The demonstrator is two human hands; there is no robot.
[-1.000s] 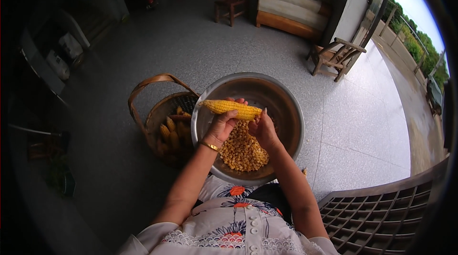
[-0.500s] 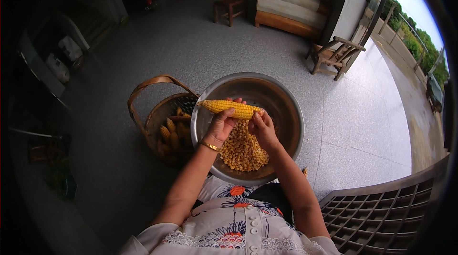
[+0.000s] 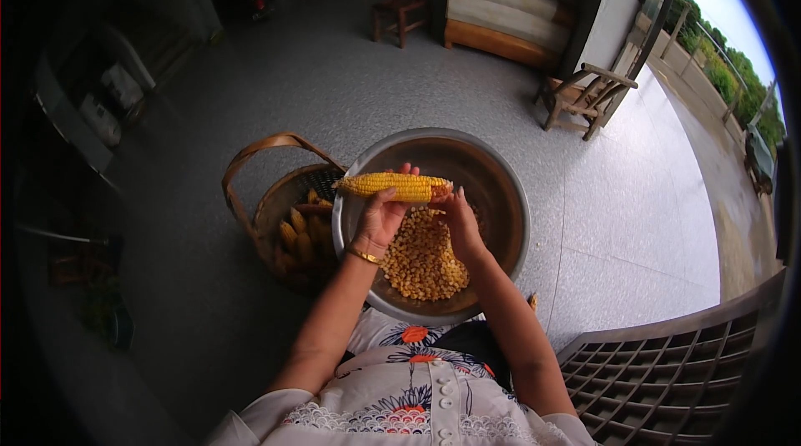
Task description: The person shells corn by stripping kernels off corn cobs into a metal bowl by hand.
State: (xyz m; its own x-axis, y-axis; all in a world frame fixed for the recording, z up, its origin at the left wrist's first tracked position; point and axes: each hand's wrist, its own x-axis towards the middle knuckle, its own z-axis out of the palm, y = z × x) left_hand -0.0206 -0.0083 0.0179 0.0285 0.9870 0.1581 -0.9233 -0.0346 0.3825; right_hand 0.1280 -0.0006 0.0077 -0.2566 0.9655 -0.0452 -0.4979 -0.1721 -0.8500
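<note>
My left hand [image 3: 380, 223] is wrapped around an ear of corn [image 3: 388, 186], thumb on the near side and fingertips showing beyond it. The ear lies nearly level, covered in yellow kernels except at its right end, where a bare reddish patch of cob shows. At that end my right hand [image 3: 463, 229] has its thumb and fingers against the ear. Both hands are over a wide metal basin [image 3: 498, 187]. Loose yellow kernels [image 3: 424, 262] form a heap in the basin, partly hidden by my hands.
Left of the basin stands a woven basket [image 3: 324, 176] with a tall handle, holding several ears of corn [image 3: 299, 225]. A small wooden chair [image 3: 584, 101] is by the doorway. A dark lattice frame [image 3: 667, 371] lies at the lower right. A sofa [image 3: 505, 16] stands farther back.
The ear has shifted slightly left in my left hand's grasp. Its right end now shows a bare reddish patch, and my right thumb and fingers have moved back a little, toward the tip.
</note>
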